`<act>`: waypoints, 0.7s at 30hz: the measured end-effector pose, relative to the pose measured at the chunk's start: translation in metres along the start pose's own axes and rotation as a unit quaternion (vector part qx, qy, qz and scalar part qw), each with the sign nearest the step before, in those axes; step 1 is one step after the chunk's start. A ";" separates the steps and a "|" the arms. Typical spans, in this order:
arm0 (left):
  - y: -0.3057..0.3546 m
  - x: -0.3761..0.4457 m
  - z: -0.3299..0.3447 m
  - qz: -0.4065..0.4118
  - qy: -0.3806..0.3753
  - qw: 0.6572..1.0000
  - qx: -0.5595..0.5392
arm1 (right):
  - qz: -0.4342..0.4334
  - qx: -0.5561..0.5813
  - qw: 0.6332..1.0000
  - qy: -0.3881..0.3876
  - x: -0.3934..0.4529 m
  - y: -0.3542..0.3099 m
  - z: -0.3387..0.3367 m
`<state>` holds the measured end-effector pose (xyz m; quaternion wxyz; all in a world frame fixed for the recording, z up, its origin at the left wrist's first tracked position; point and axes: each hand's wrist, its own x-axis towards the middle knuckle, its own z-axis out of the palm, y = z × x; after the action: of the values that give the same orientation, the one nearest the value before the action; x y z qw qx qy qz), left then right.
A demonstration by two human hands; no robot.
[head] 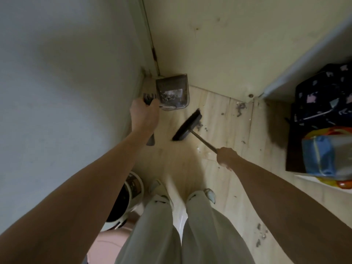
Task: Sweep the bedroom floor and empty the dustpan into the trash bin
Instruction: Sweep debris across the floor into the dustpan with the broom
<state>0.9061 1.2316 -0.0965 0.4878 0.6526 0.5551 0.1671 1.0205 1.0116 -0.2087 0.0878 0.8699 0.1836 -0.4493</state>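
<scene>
- left hand [145, 111] fingers wrapped round the dustpan handle; dustpan [172, 92] far left in the wall corner, debris inside
- trash bin [124, 202] near left, by the wall
- broom [187, 125] head on the floor [215, 115] right of the dustpan; dust clumps [240, 108] beyond it
- right hand [226, 156] fingers closed on the broom handle
- bags [323, 119] far right

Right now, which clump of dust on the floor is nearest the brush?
The small grey clump right beside the brush head, on its handle side. The bigger purple-grey tangle lies farther toward the wardrobe, and another scatter sits beneath the right arm.
</scene>
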 end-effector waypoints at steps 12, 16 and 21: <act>0.036 -0.076 0.062 0.035 -0.029 0.999 0.001 | 0.040 0.026 0.998 -0.036 -0.086 0.175 0.001; 0.043 -0.097 0.076 0.018 -0.038 0.999 0.010 | 0.016 0.014 0.999 -0.027 -0.115 0.185 -0.001; 0.039 -0.115 0.091 0.008 -0.043 0.999 0.003 | -0.096 -0.097 0.991 -0.007 -0.100 0.153 0.011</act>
<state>0.9592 1.0919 -0.0698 0.5081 0.6650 0.5290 0.1408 1.0202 0.8442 -0.1361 0.1297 0.8324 0.3087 -0.4416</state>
